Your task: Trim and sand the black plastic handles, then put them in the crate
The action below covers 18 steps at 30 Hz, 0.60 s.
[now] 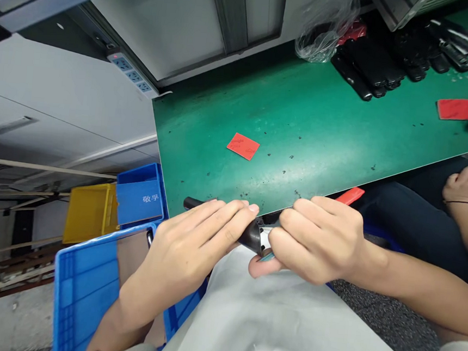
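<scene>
Head view — your L hand [201, 238] is gripping the black part [252, 237] at edge of green table [323, 134]; R hand [320, 240] is clenching a red handle [352, 195] — work apparently midway, completion unconfirmed.

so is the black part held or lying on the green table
Held: the left hand is wrapped over the middle of the black part, with an end showing on either side.

Black curved part [252, 236], held slantwise, right end lower; red tool [351, 195] to its right, mostly hidden
</scene>
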Available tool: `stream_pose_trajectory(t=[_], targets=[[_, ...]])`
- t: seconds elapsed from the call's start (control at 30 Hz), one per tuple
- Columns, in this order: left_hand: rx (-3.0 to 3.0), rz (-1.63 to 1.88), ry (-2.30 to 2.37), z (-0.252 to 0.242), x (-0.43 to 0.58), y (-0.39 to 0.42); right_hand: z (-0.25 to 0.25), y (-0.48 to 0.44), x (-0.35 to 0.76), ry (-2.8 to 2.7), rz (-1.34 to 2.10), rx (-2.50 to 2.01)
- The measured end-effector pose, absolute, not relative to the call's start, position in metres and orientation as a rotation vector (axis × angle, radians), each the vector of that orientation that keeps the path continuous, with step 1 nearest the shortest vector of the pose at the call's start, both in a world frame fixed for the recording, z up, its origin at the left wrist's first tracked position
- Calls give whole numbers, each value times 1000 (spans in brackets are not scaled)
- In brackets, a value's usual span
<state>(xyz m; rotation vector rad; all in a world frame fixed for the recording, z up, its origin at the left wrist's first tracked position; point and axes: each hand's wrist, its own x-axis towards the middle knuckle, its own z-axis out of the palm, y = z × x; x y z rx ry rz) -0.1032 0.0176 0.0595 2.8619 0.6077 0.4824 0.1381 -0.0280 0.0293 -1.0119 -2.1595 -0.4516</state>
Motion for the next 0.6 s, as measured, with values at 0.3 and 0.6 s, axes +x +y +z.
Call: stream_pose_trajectory(t=[0.3, 0.6], targets=[[2651, 367, 611, 59, -106, 17, 33, -25, 142, -2121, -316, -1003], [2463, 212, 579, 64, -110, 17, 37, -27, 140, -2181, -260, -1126]])
